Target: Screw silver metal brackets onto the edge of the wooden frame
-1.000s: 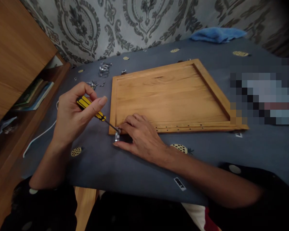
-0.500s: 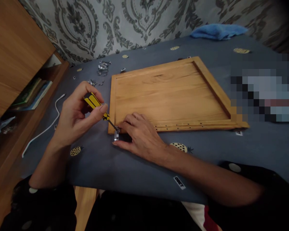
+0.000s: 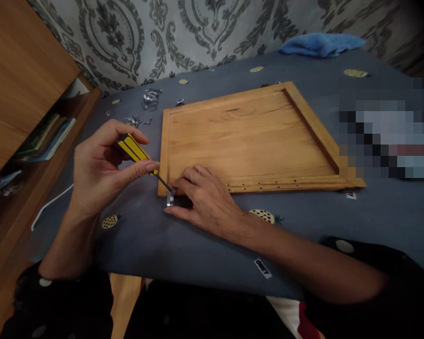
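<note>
My left hand (image 3: 101,167) is closed around the yellow-and-black handle of a screwdriver (image 3: 136,151), between thumb and fingers. The screwdriver slants down to the right, its tip at a small shiny metal hinge (image 3: 170,197) on the near left corner of the wooden panel (image 3: 229,136). My right hand (image 3: 212,200) lies at the panel's near edge. Its thumb and index finger pinch the hinge at either end, while the other fingers rest curled on the wood. The screw head under the tip is too small to make out.
Loose metal hinges (image 3: 151,98) and small fittings (image 3: 133,121) lie behind the left hand. A white cable (image 3: 49,207) runs along the left, beside a wooden shelf with books (image 3: 53,141). A blue cloth (image 3: 321,44) rests at the back; a blurred-out object (image 3: 392,136) is at the right.
My left hand has shifted a little to the left and turned about the screwdriver, whose handle now lies flatter. The right hand, hinge and panel stay almost where they were.
</note>
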Action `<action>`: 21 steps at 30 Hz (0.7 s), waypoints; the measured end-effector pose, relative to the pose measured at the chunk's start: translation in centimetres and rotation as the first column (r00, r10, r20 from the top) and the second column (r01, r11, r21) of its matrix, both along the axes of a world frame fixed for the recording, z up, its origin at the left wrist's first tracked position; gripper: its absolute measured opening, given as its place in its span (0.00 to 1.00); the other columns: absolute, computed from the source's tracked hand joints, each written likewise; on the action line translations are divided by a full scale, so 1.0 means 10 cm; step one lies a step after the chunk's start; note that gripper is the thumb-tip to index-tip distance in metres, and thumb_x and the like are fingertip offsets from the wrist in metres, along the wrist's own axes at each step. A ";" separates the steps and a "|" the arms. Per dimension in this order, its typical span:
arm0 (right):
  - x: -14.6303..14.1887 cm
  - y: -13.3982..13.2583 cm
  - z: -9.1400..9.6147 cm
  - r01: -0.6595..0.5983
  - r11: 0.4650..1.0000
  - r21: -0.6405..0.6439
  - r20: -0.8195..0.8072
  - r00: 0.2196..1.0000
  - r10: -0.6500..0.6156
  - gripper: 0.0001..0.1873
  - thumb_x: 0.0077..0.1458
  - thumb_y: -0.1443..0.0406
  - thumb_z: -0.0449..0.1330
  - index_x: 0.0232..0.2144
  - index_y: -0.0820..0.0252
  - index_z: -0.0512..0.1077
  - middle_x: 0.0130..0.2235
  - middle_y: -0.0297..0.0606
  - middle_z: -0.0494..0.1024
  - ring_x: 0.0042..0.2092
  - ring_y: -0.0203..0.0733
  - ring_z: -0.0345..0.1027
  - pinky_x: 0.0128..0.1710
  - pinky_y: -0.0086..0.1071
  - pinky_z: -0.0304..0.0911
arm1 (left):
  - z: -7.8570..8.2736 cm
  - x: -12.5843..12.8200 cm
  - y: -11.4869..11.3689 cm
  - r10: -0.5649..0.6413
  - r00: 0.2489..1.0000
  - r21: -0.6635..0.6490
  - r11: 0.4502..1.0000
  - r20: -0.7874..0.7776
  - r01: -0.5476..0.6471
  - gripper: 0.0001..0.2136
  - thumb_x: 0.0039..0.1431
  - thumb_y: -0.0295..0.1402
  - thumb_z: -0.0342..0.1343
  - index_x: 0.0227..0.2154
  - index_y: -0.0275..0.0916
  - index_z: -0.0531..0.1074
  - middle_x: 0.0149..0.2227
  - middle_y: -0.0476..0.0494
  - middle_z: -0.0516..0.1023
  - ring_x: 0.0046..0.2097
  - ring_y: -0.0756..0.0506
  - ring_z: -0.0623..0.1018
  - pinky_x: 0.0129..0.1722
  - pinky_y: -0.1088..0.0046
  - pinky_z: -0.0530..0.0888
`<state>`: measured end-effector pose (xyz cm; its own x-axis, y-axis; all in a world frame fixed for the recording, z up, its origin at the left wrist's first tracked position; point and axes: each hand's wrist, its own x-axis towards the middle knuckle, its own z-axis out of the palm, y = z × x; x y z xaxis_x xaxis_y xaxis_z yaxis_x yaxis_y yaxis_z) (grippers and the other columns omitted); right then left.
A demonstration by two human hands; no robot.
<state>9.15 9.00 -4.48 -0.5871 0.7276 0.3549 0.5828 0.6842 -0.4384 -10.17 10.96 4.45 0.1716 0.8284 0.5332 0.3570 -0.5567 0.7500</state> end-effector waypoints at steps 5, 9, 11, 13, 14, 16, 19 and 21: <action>0.00 0.00 0.00 -0.005 1.000 -0.023 -0.009 1.000 0.005 0.26 0.58 0.47 0.65 0.45 0.65 0.78 0.42 0.45 0.76 0.46 0.52 0.63 0.47 0.43 0.59 | -0.04 -0.06 0.00 -0.052 0.998 0.043 0.998 -0.041 0.053 0.16 0.49 0.33 0.74 0.41 0.38 0.82 0.38 0.48 0.79 0.35 0.48 0.77 0.32 0.73 0.70; 0.01 0.01 0.01 -0.013 0.999 -0.034 -0.010 1.000 0.013 0.26 0.59 0.48 0.65 0.45 0.65 0.78 0.42 0.46 0.76 0.46 0.52 0.63 0.48 0.44 0.59 | -0.03 -0.09 -0.04 -0.105 0.991 0.028 0.994 -0.082 0.107 0.16 0.55 0.32 0.70 0.46 0.38 0.81 0.40 0.45 0.81 0.36 0.46 0.81 0.35 0.72 0.74; 0.01 0.01 0.01 -0.016 0.999 -0.039 -0.008 1.000 0.016 0.26 0.59 0.48 0.65 0.45 0.65 0.78 0.42 0.46 0.76 0.46 0.51 0.63 0.48 0.44 0.59 | -0.02 -0.10 -0.04 -0.150 0.985 -0.003 0.989 -0.086 0.151 0.15 0.56 0.30 0.69 0.47 0.37 0.80 0.37 0.46 0.82 0.36 0.45 0.82 0.36 0.72 0.76; 0.01 0.00 0.01 -0.017 0.999 -0.037 -0.006 1.000 0.017 0.26 0.59 0.48 0.65 0.45 0.66 0.78 0.42 0.46 0.76 0.46 0.51 0.63 0.48 0.44 0.59 | -0.01 -0.11 -0.04 -0.184 0.980 -0.031 0.983 -0.079 0.182 0.15 0.56 0.29 0.68 0.47 0.37 0.80 0.36 0.45 0.82 0.37 0.44 0.83 0.37 0.72 0.77; 0.01 0.00 0.01 -0.016 0.999 -0.035 -0.006 1.000 0.016 0.26 0.59 0.48 0.65 0.45 0.66 0.78 0.42 0.46 0.76 0.46 0.51 0.63 0.48 0.43 0.59 | -0.01 -0.12 -0.04 -0.201 0.977 -0.039 0.979 -0.073 0.199 0.15 0.57 0.30 0.68 0.47 0.36 0.79 0.36 0.45 0.83 0.37 0.44 0.83 0.37 0.72 0.78; 0.01 0.00 0.01 -0.015 0.999 -0.032 -0.006 1.000 0.015 0.26 0.59 0.48 0.65 0.45 0.66 0.78 0.42 0.46 0.76 0.46 0.52 0.63 0.48 0.43 0.59 | -0.02 -0.12 -0.02 -0.236 0.970 -0.072 0.970 -0.053 0.232 0.14 0.58 0.30 0.67 0.47 0.35 0.78 0.36 0.43 0.83 0.37 0.43 0.83 0.38 0.71 0.78; 0.01 0.00 0.01 -0.007 1.000 -0.017 -0.002 1.000 0.007 0.25 0.59 0.48 0.65 0.44 0.65 0.78 0.42 0.46 0.76 0.46 0.52 0.63 0.47 0.43 0.59 | -0.05 -0.06 -0.01 -0.290 0.956 -0.154 0.943 0.056 0.295 0.11 0.62 0.29 0.64 0.46 0.36 0.74 0.37 0.42 0.82 0.38 0.44 0.83 0.40 0.68 0.79; 0.00 0.00 0.01 0.000 1.000 -0.008 0.002 1.000 0.000 0.25 0.58 0.48 0.65 0.43 0.66 0.78 0.41 0.46 0.76 0.45 0.52 0.63 0.46 0.43 0.59 | -0.09 0.03 -0.02 -0.323 0.925 -0.192 0.913 0.199 0.360 0.09 0.62 0.29 0.63 0.43 0.37 0.71 0.33 0.45 0.79 0.35 0.47 0.80 0.41 0.65 0.80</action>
